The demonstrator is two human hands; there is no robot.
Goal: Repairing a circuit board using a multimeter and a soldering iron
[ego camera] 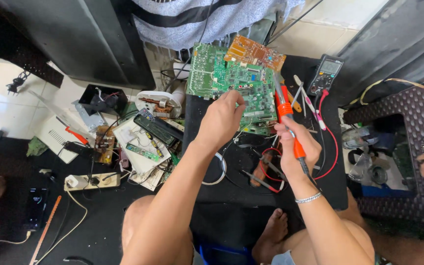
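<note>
An electronics repair workshop on a floor: circuit boards, multimeter, soldering iron, scattered parts.

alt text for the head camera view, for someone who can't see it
A person's right hand holds an orange-handled soldering iron at a green circuit board while the left hand touches the board. A multimeter lies to the right, with electronic parts scattered on the floor to the left.

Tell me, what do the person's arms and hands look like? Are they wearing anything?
Both arms are bare, with no sleeves and no gloves. The left hand has nothing on it or on its wrist. The right hand has a thin silver beaded bracelet around its wrist. No rings or watch can be seen on the fingers or wrists.
</note>
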